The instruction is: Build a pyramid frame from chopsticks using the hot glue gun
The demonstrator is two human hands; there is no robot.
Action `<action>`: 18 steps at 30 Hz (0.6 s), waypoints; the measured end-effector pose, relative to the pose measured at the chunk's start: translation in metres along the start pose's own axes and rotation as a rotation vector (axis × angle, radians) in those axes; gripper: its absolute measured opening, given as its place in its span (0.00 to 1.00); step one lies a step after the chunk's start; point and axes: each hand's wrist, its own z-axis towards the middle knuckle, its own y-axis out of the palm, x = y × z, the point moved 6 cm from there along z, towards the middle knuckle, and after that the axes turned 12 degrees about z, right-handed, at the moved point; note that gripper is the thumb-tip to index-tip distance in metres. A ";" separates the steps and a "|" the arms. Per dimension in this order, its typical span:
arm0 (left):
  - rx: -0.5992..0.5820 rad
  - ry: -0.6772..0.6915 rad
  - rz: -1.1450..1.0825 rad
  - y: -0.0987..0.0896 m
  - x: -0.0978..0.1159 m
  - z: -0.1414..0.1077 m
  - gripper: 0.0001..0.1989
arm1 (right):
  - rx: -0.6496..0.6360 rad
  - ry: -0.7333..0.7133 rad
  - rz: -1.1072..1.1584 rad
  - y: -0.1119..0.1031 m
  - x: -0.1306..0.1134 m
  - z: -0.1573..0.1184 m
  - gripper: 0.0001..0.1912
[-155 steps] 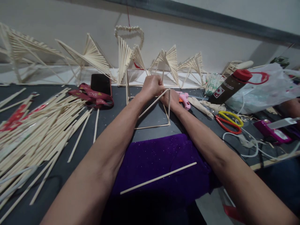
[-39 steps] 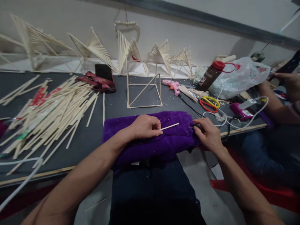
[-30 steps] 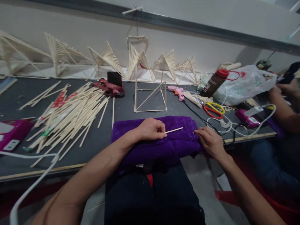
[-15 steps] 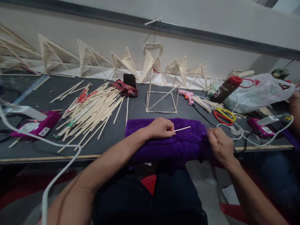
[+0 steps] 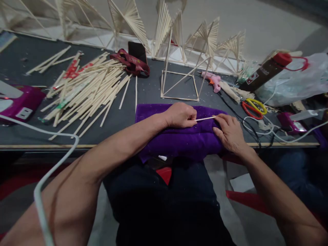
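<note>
My left hand [image 5: 180,115] is closed, pinching a thin wooden stick [image 5: 203,119] that points to the right over a folded purple towel [image 5: 179,142]. My right hand [image 5: 229,131] rests at the towel's right side, its fingertips touching the stick's far end. The thumb lies apart below those fingers, with purple cloth showing between. Just behind the towel stands an open frame of glued sticks [image 5: 180,99]. The towel lies over the table's front edge.
A pile of loose sticks [image 5: 92,92] spreads at left, beside a phone [image 5: 137,53] and red strap [image 5: 128,61]. A pink glue gun [image 5: 212,78], scissors [image 5: 253,107] and dark bottle [image 5: 266,71] are at right. Fanned stick models [image 5: 130,20] line the wall. A white cable [image 5: 51,131] crosses at left.
My right hand has moved left from beyond the towel's edge to the stick's end, its fist loosening. My left hand keeps its pinch on the stick. The camera view has tipped down.
</note>
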 end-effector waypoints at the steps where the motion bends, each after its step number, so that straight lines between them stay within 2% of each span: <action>1: -0.003 0.007 0.008 0.000 -0.001 0.001 0.06 | 0.001 0.005 0.005 0.000 0.000 0.001 0.27; 18: -0.018 -0.034 0.094 -0.001 -0.009 0.010 0.08 | 0.038 -0.009 0.007 0.002 0.004 0.018 0.24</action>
